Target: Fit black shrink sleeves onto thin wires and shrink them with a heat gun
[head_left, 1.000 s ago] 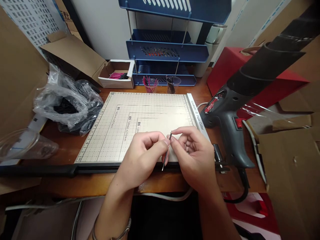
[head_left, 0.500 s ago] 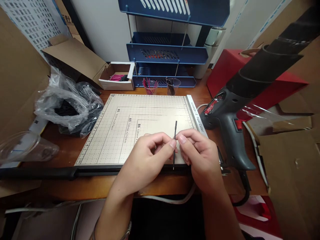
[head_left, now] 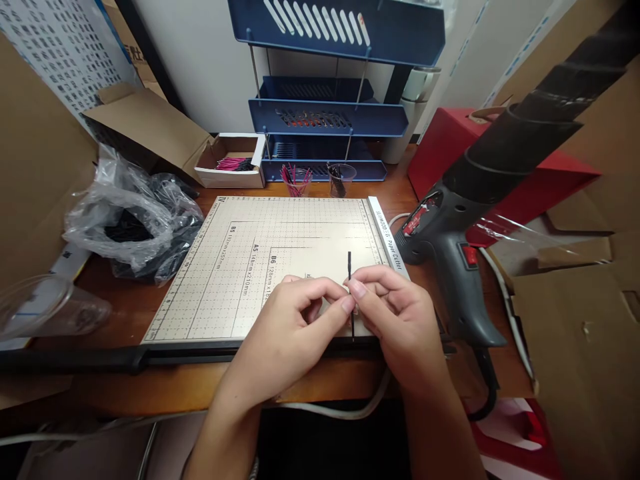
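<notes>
A thin black wire [head_left: 349,263] stands nearly upright between my hands, its upper end thicker and flat-looking. My left hand [head_left: 300,327] pinches it between thumb and forefinger around its middle. Just above that grip, my right hand [head_left: 400,310] closes thumb and forefinger on the same wire. The two sets of fingertips touch and hide the middle stretch. Beneath both hands lies a cream paper cutter [head_left: 210,287] with printed grid lines.
A hot air gun [head_left: 450,247] stands at the right by a red box [head_left: 540,160]. Behind the cutter are cups of pink-and-black wires [head_left: 296,180] and dark pieces [head_left: 340,180], an opened carton [head_left: 230,177] and blue trays [head_left: 325,117]. Plastic bags [head_left: 135,220] and a clear cup [head_left: 65,307] sit left.
My right thumb has come in onto the wire, and the wire's top now leans slightly left instead of right. The whole view has shifted a little.
</notes>
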{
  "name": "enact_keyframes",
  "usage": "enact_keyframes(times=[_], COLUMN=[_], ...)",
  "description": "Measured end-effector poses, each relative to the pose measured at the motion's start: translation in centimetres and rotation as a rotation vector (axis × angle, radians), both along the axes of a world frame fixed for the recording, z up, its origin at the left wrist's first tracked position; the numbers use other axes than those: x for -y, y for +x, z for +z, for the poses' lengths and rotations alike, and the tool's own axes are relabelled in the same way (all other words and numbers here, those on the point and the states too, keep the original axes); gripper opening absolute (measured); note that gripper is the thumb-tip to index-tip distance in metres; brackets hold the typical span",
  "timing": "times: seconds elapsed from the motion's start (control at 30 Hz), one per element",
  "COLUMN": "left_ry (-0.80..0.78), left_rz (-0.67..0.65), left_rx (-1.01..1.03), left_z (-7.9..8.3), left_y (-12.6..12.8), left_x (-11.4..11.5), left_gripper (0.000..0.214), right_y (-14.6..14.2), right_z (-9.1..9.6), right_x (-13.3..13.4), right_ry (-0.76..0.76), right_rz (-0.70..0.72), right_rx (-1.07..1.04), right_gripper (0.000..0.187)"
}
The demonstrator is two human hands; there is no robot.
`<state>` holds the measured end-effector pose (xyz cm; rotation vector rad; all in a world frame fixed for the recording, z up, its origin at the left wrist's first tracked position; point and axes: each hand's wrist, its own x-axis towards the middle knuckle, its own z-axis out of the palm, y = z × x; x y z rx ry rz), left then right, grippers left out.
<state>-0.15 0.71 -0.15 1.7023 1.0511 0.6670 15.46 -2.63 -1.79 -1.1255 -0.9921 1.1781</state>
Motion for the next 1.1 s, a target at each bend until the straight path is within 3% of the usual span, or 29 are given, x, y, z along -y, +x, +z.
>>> enact_keyframes(times=[0.33,0.53,1.1], left_ry=[0.048,-0.014,0.011], left_rz=[0.010,0.012,-0.003], left_rx=[-0.020,-0.004,0.016], left_z=[-0.15,-0.20,-0.02], left_y=[0.01,-0.05,-0.04], left_x=[0.03,0.17,0.06], left_gripper=[0.026,0.024,0.025], right_y=[0.48,0.61,0.64], right_z=[-0.24,-0.55,-0.96], right_x=[0.28,0.36,0.02], right_ry=[-0.015,-0.012,0.031], right_rz=[0.065,0.085,0.064], right_rx=[-0.010,-0.070,-0.028], right_gripper=[0.024,0.027,0.026])
